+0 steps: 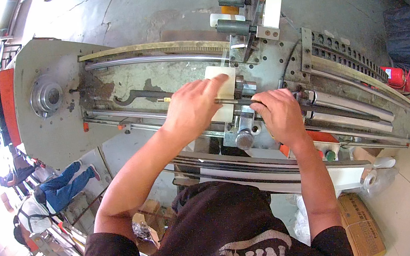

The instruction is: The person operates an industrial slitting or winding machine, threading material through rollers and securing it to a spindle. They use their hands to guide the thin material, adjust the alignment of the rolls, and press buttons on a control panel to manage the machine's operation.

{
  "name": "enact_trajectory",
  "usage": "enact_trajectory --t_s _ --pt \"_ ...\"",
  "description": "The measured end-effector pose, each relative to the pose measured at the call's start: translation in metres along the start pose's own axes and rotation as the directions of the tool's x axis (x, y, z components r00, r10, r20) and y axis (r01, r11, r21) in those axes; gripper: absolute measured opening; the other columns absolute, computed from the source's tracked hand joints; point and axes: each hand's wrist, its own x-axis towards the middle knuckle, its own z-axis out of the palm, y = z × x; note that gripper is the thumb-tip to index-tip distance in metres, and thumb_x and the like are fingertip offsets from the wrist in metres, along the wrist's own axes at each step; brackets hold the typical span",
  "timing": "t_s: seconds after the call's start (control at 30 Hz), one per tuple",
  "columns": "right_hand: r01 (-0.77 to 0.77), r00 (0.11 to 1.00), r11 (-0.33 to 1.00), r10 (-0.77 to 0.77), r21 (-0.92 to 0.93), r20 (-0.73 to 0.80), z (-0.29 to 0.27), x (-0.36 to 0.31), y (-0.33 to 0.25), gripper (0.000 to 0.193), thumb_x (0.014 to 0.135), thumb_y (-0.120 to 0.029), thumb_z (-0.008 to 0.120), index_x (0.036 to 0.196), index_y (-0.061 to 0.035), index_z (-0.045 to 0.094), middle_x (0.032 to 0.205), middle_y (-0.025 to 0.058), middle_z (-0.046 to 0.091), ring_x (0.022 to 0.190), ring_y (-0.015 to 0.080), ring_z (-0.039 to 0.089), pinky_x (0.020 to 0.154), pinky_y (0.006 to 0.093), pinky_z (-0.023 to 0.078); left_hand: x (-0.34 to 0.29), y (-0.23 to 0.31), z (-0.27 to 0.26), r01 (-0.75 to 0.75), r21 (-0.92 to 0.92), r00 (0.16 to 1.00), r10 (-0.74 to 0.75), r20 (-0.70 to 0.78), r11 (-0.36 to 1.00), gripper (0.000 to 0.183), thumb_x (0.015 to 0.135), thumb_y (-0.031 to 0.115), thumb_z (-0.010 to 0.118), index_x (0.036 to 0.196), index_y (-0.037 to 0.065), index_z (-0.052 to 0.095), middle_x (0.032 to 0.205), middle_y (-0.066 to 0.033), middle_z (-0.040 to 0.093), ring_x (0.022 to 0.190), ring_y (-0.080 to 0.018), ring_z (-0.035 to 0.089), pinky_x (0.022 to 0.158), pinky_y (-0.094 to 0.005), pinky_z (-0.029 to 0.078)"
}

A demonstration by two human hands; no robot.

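Note:
A thin dark rod (234, 101) spans the gap between my hands, above the bed of a long machine. My left hand (191, 107) is closed at the rod's left end, its thumb side against it. One finger of that hand reaches over a cream-coloured plate (228, 82); the palm hides what lies beneath. My right hand (280, 112) wraps round the rod's right part, with thumb and fingers pinched on it. A metal block (247, 88) sits just beyond the rod. Below it is a round metal knob (244, 139), near my right wrist.
Metal guide rails (151, 60) run along the machine toward a grey end plate with a round flange (46, 96). Dark rollers (233, 26) stand at the far side. A red fire extinguisher (398, 78) and cardboard box (360, 226) are right. Another person (66, 184) is at left.

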Motion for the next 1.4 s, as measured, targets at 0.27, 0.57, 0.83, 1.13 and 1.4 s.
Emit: enact_trajectory --t_s 0.27,0.57,0.83,1.13,1.4 --pt "-0.008 0.975 1.000 0.009 0.005 -0.223 0.027 -0.012 0.003 0.020 0.087 -0.019 0.079 0.104 -0.0078 0.073 0.101 0.0091 0.074 0.099 0.0315 0.068 0.101 0.0462 0.045 -0.022 -0.040 -0.022 0.073 0.188 0.963 -0.118 0.244 0.979 0.020 0.095 0.026 0.072 0.102 0.008 0.071 0.092 -0.0122 0.073 0.096 -0.0339 0.070 0.089 -0.0452 0.053" --pt "-0.005 0.970 0.954 -0.069 -0.301 -0.233 0.025 -0.019 0.013 0.030 0.088 -0.020 0.079 0.115 -0.0090 0.071 0.111 0.0061 0.070 0.115 0.0259 0.063 0.110 0.0500 0.040 -0.015 -0.047 0.009 0.082 0.185 0.997 -0.082 -0.007 0.979 0.023 0.081 0.017 0.082 0.096 0.010 0.065 0.090 -0.0076 0.067 0.093 -0.0312 0.065 0.084 -0.0449 0.052" --pt "0.046 0.935 0.964 -0.134 -0.262 -0.329 0.034 -0.019 0.023 0.023 0.086 -0.017 0.079 0.107 -0.0104 0.073 0.104 0.0033 0.072 0.111 0.0237 0.065 0.109 0.0485 0.039 -0.032 0.008 0.014 -0.122 0.070 0.992 0.124 -0.018 0.990 0.072 0.085 0.024 0.078 0.150 0.006 0.052 0.138 -0.0189 0.059 0.129 -0.0385 0.057 0.112 -0.0486 0.046" --pt "-0.148 0.911 0.961 0.039 -0.235 -0.412 0.019 -0.074 -0.007 0.063 0.089 -0.016 0.078 0.148 -0.0070 0.056 0.147 0.0094 0.061 0.139 0.0269 0.054 0.121 0.0515 0.030 -0.041 0.011 0.045 -0.123 0.278 0.992 0.106 0.074 0.953 0.083 0.082 0.025 0.081 0.154 0.003 0.047 0.146 -0.0138 0.055 0.136 -0.0325 0.051 0.118 -0.0440 0.043" --pt "-0.647 0.598 0.741 0.348 -0.179 -0.722 0.013 -0.265 0.038 0.075 0.096 -0.019 0.066 0.163 -0.0083 0.036 0.164 0.0173 0.043 0.152 0.0362 0.039 0.125 0.0601 0.018 -0.044 0.011 0.045 -0.148 0.241 0.989 0.143 0.036 0.959 0.086 0.079 0.026 0.085 0.154 0.004 0.048 0.146 -0.0128 0.054 0.133 -0.0328 0.052 0.116 -0.0424 0.044"
